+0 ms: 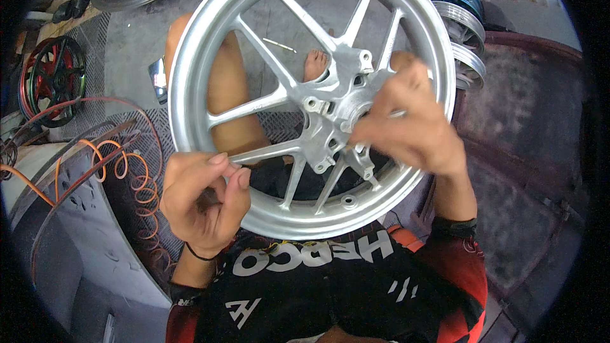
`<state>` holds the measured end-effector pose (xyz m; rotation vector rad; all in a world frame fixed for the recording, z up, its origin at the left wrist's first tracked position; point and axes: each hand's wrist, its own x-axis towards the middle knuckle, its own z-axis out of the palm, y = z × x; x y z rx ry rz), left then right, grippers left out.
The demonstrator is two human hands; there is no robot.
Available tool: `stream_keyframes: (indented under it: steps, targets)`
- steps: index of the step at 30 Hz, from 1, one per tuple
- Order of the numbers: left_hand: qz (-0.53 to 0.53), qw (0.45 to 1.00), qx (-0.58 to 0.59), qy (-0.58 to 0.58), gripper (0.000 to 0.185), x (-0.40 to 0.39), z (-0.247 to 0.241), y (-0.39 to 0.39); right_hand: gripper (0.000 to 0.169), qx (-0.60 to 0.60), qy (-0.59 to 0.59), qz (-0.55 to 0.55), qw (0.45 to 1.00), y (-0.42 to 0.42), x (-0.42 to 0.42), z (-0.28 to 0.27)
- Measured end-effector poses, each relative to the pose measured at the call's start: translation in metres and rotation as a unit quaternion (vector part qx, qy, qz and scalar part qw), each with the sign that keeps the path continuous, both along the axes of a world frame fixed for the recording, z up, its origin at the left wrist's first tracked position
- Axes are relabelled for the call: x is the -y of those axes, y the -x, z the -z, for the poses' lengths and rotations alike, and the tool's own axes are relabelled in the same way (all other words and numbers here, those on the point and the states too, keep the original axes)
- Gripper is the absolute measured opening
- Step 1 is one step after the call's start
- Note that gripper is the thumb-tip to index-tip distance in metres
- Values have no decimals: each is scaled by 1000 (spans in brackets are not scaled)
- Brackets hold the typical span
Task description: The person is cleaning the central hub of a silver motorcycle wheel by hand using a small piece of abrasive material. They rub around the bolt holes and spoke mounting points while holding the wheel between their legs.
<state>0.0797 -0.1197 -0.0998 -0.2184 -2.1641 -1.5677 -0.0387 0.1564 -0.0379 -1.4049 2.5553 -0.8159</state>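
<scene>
A bare silver alloy motorcycle wheel rim lies across my lap, its spoked face turned up towards me. My left hand is at the rim's lower left edge, thumb and forefinger at the outer end of a spoke; whether it grips the rim or something thin I cannot tell. Over the hub, right of centre, my right hand is blurred, fingers bent, with a small pale thing showing between them that is too unclear to name. The hub has several bolt bosses around its bore.
An orange coiled air hose hangs at the left beside a grey panel. A phone and a thin white stick lie on the floor. Other wheels stand at left, and stacked wheels at right, near a dark red-edged surface.
</scene>
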Motion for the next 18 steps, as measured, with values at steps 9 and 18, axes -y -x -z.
stream_keyframes:
  steps: [9, 18]
  targets:
    - [1, 1000, 17, -12, 40, -1, -2, 0, 18, 70, 16, 125, 990, -9, 8, -17]
    - [-2, 1000, 27, -7, 41, 0, -3, -1, 16, 52, -38, 84, 994, -9, 12, -11]
